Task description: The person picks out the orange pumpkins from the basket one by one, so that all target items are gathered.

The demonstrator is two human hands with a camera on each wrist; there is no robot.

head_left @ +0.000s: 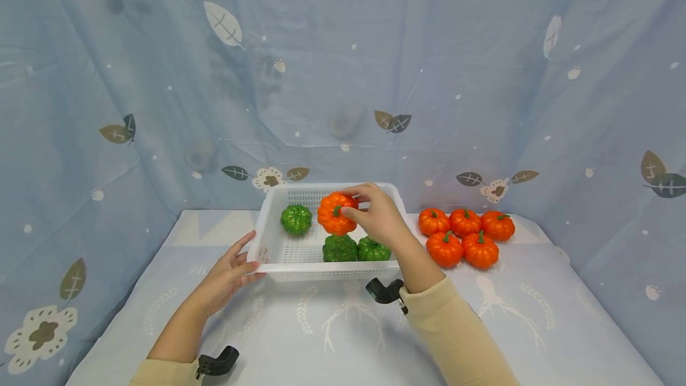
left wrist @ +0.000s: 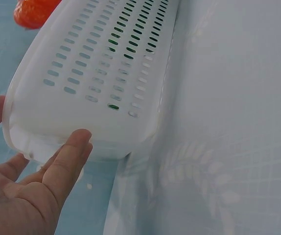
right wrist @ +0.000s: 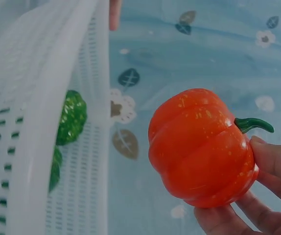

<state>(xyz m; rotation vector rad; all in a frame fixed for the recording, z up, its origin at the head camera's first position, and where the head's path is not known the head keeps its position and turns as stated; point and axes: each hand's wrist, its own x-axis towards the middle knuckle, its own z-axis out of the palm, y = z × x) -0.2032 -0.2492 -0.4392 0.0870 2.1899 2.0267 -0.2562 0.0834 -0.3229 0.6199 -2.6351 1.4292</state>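
Note:
My right hand (head_left: 377, 213) pinches an orange toy pumpkin (head_left: 336, 213) by its side, thumb near the green stem. The pumpkin is held up over the white plastic basket (head_left: 321, 268); in the right wrist view the same pumpkin (right wrist: 201, 149) shows whole, ribbed and glossy. At the basket's near left corner is my left hand (head_left: 227, 282), its thumb at the rim and its fingers along the outer wall (left wrist: 52, 117). Inside lie three green lobed vegetables: one at the back left (head_left: 296, 220), two side by side in front (head_left: 340, 248) (head_left: 374, 249).
To the right of the basket several orange pumpkins (head_left: 465, 222) sit grouped on the pale patterned cloth (head_left: 343, 326). Blue printed curtains (head_left: 321, 76) hang behind and on both sides. A black device (head_left: 384, 290) is strapped at each wrist.

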